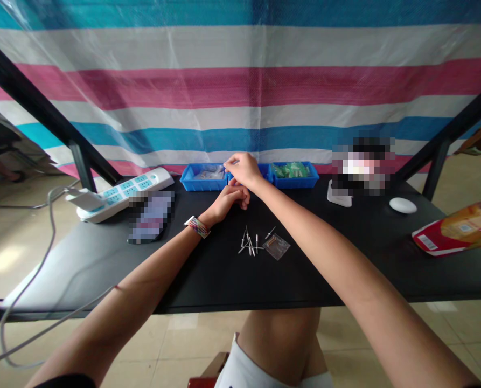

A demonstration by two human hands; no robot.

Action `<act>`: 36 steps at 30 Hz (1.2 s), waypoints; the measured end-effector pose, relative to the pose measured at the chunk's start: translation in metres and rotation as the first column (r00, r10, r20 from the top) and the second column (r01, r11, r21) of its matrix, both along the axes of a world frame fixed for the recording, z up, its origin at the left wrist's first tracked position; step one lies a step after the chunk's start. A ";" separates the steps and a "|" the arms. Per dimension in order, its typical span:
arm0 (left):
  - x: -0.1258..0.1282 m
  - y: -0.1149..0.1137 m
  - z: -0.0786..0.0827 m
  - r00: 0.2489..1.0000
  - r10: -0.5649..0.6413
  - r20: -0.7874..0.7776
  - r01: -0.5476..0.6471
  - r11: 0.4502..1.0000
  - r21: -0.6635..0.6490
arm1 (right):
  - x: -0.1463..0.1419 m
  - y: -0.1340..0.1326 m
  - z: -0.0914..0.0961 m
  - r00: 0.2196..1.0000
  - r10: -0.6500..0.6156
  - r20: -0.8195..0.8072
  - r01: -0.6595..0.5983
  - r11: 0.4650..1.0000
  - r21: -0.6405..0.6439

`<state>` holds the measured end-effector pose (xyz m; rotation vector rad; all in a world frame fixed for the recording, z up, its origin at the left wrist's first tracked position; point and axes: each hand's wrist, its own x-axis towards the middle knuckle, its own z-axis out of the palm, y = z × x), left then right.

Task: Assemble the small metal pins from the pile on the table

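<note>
My right hand (243, 170) is over the blue bins, thumb and fingertips pinched together near the right end of the left blue bin (202, 184). Anything in that pinch is too small to make out. Just below it, my left hand (226, 203) has its fingers curled in, and what they may hold is hidden. Clear plastic bags (211, 172) lie in the left bin. Nearer to me, several blind rivets (250, 245) are scattered on the black table (224, 280), beside a small clear zip bag (277, 247).
A right blue bin (297, 182) holds green packets (292, 170). To the left are a white power strip (127, 194) and a phone (151, 215), partly blurred. At right are a white mouse-like object (403, 205) and a red-and-yellow package (458, 229). A striped sheet (224, 81) hangs behind.
</note>
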<state>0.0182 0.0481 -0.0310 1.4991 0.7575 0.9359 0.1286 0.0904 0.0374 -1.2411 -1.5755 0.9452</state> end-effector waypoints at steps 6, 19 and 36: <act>0.002 -0.005 0.004 1.000 0.005 -0.016 -0.005 1.000 -0.002 | 0.037 -0.023 0.009 0.975 -0.015 0.224 -0.049 0.959 0.278; 0.000 -0.007 0.009 0.996 -0.022 -0.086 0.024 0.999 0.031 | 0.153 -0.196 -0.025 0.680 0.290 0.674 -0.505 0.851 0.143; -0.003 -0.005 0.008 0.990 -0.068 -0.122 0.078 0.994 0.074 | 0.107 -0.096 -0.049 0.943 0.103 -0.315 -0.105 0.994 0.010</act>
